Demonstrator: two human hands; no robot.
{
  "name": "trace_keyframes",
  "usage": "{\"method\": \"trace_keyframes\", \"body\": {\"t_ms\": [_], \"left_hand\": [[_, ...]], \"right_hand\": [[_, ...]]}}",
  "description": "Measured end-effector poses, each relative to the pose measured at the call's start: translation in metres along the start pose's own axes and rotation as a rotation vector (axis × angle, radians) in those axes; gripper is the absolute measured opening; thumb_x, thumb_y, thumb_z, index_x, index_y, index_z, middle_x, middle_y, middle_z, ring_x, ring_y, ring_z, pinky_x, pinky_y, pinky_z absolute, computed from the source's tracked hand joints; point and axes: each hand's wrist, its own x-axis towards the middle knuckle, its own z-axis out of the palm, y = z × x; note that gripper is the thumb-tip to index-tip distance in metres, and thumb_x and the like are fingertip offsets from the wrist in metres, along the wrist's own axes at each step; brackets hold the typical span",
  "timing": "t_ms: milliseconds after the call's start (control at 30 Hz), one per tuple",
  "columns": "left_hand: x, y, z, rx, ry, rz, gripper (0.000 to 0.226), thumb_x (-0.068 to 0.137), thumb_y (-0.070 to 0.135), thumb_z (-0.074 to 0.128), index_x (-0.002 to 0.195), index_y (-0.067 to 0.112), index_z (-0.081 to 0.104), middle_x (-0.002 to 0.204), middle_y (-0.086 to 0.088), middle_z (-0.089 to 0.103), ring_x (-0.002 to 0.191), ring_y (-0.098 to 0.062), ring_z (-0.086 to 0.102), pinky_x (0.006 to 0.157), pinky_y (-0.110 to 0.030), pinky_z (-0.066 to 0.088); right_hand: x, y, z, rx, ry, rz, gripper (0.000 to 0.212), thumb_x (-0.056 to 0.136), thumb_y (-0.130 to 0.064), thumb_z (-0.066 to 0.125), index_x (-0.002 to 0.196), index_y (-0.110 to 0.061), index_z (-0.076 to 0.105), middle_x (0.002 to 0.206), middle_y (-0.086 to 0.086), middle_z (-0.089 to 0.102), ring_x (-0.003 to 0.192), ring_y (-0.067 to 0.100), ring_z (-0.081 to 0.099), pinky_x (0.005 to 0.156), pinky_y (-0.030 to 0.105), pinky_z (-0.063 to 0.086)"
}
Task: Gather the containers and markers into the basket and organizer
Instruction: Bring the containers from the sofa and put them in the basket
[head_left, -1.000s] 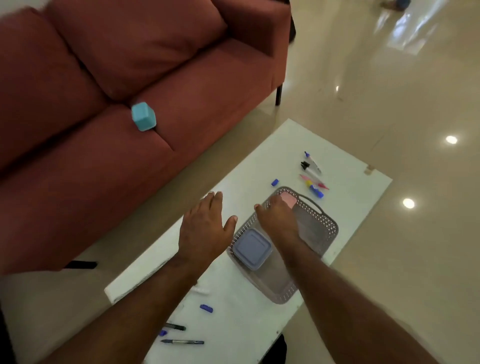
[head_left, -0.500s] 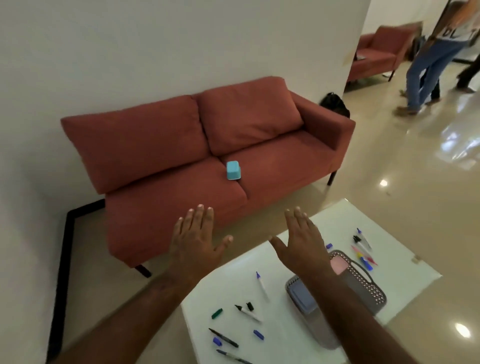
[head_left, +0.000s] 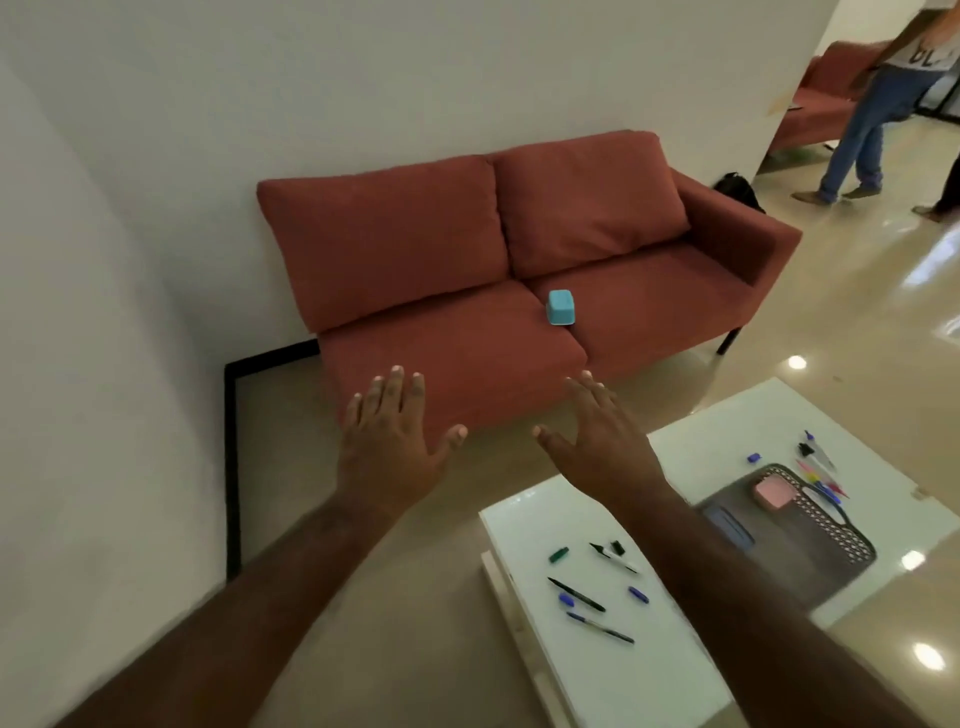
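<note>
- Left hand (head_left: 387, 441) raised, fingers spread, holding nothing.
- Teal container (head_left: 561, 307) sits on the sofa (head_left: 649, 306) seat, beyond both hands.
- Right hand (head_left: 605, 441) likewise splayed and empty.
- Loose markers (head_left: 576, 595) lie on the worktop (head_left: 623, 670).
- Basket (head_left: 831, 535) holds a pink container (head_left: 773, 492) and, seemingly, a blue one.

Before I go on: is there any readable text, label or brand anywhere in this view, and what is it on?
Dark letters on the grey shirt of the person standing at top right: cut off by the frame edge and blurred, not readable.
Scattered markers and pens on the white table: any print too small to read.
Small turquoise container on the red sofa: no text visible.
</note>
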Motion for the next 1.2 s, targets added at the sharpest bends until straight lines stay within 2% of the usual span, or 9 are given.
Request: {"method": "trace_keyframes", "body": {"t_ms": [233,467,733,1000,1200], "left_hand": [[0.007,-0.045,0.007,0.002,0.000,-0.029,0.088,0.088,0.073,0.029,0.152,0.013,0.034,0.160,-0.014,0.030,0.147,-0.033,0.027,0.119,-0.049,0.020],[0.048,-0.075,0.032,-0.009,-0.031,-0.024,0.087,0.089,0.074,0.027,0.153,0.015,0.032,0.161,-0.013,0.028,0.148,-0.031,0.025,0.119,-0.047,0.019],[0.179,-0.113,0.061,0.000,-0.054,-0.034,0.090,0.088,0.075,0.020,0.155,0.015,0.026,0.163,-0.012,0.021,0.151,-0.029,0.019,0.121,-0.045,0.012],[0.301,-0.128,0.073,-0.045,-0.003,-0.007,0.087,0.090,0.073,0.025,0.155,0.016,0.027,0.163,-0.012,0.022,0.151,-0.028,0.018,0.122,-0.045,0.014],[0.394,-0.155,0.106,-0.075,0.020,0.110,0.086,0.092,0.072,0.029,0.156,0.015,0.024,0.164,-0.012,0.019,0.151,-0.028,0.018,0.122,-0.045,0.014]], "right_hand": [[0.031,-0.044,0.027,-0.043,-0.029,-0.040,0.076,0.092,-0.054,0.055,0.152,-0.016,0.028,0.162,0.009,0.023,0.149,0.024,0.020,0.121,0.041,0.022],[0.085,-0.042,0.060,0.006,-0.051,0.073,0.076,0.091,-0.056,0.056,0.151,-0.017,0.030,0.162,0.007,0.025,0.149,0.024,0.022,0.118,0.039,0.022],[0.219,-0.043,0.084,0.058,-0.031,0.122,0.077,0.091,-0.054,0.057,0.151,-0.013,0.030,0.161,0.010,0.023,0.149,0.025,0.019,0.119,0.039,0.020],[0.341,-0.060,0.088,0.019,0.052,0.065,0.075,0.091,-0.053,0.058,0.151,-0.015,0.033,0.161,0.009,0.024,0.149,0.023,0.020,0.121,0.040,0.021],[0.411,-0.066,0.112,-0.085,0.086,0.110,0.082,0.091,-0.056,0.053,0.155,-0.017,0.020,0.163,0.007,0.018,0.151,0.022,0.016,0.122,0.043,0.019]]}}
